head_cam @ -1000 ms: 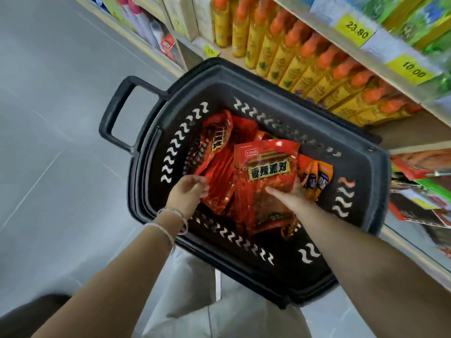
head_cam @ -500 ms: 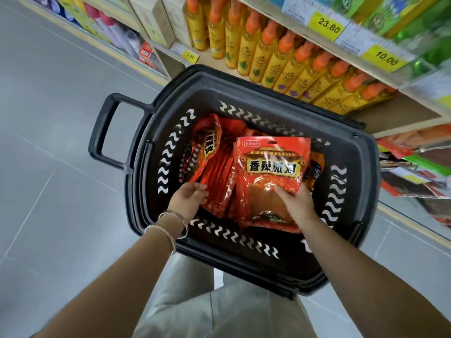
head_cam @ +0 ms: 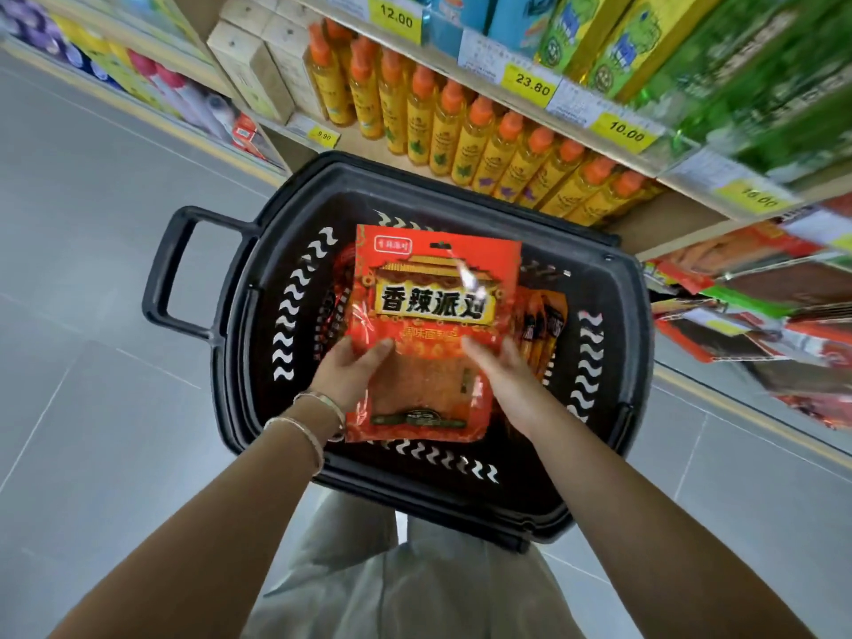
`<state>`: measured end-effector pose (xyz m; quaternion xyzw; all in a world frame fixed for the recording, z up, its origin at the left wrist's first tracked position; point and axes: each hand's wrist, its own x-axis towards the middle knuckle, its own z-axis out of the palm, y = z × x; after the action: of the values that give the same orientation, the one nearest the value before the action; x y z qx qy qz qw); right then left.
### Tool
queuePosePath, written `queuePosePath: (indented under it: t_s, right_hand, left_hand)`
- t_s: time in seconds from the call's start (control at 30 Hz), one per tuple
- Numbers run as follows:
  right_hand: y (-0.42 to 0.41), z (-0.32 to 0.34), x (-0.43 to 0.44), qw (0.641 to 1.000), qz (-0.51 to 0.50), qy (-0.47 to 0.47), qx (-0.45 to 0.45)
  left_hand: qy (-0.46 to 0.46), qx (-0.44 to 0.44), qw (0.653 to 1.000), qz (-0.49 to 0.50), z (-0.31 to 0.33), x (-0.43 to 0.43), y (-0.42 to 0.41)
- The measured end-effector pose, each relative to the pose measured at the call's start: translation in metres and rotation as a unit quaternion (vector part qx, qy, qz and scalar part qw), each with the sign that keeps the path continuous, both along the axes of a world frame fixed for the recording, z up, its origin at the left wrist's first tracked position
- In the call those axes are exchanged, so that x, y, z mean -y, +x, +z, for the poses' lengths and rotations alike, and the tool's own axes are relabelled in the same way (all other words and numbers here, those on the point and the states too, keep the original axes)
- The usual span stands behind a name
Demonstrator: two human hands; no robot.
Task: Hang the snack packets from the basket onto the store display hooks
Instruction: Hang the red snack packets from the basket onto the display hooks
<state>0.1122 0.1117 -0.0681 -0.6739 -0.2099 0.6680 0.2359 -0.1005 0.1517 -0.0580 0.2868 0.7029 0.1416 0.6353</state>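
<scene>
A flat red plastic snack packet (head_cam: pixel 435 311) with a yellow banner is held upright over the middle of the black slotted plastic basket (head_cam: pixel 615 292). The 2 grips pinch it: the left hand (head_cam: pixel 355 373) takes its lower left edge, thumb on the front, and the right hand (head_cam: pixel 505 378) its lower right edge. More red and orange packets (head_cam: pixel 546 322) lie inside the basket. Yellow orange-capped bottles (head_cam: pixel 461 131) stand on the shelf beyond the basket.

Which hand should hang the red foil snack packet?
Right, probably. Both the left hand and right hand hold the red foil snack packet, but the rack of hanging packets sits on that side.
</scene>
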Motion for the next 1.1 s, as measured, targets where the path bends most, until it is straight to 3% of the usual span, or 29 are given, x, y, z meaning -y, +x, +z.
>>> queuePosePath:
  t_s: [0.1,0.2,0.3,0.47,0.57,0.73,0.87,0.97,1.1]
  right_hand:
    - [0.017,-0.032,-0.003,0.995,-0.045,-0.022,0.087]
    - [0.038,-0.069,-0.004,0.982,-0.021,-0.066,0.178]
    - [0.043,-0.095,-0.013,0.976,0.019,-0.085,0.201]
    - [0.037,-0.119,-0.034,0.966,0.011,-0.137,0.217]
    - [0.033,-0.124,-0.035,0.957,0.010,-0.165,0.239]
    - [0.034,-0.110,-0.017,0.954,-0.007,-0.094,0.285]
    - [0.036,-0.081,0.000,0.962,-0.013,-0.016,0.273]
    - [0.038,-0.054,0.013,0.954,0.041,0.051,0.292]
    - [0.033,-0.010,0.031,0.927,0.094,0.126,0.340]
  left_hand:
    - [0.044,-0.099,0.994,0.033,-0.001,0.005,-0.014]
    - [0.038,-0.172,0.982,0.062,-0.006,0.007,-0.027]
    - [0.026,-0.169,0.979,0.110,-0.009,0.000,-0.028]
    - [0.012,-0.165,0.984,0.069,-0.018,-0.002,-0.015]
    - [0.012,-0.150,0.984,0.093,-0.023,0.002,-0.009]
    - [0.022,-0.118,0.983,0.138,-0.020,0.009,-0.007]
    - [0.028,-0.150,0.975,0.159,-0.002,0.005,-0.004]
    - [0.059,-0.185,0.977,0.087,0.016,0.001,-0.003]
    - [0.125,-0.167,0.978,0.005,0.044,0.004,-0.005]
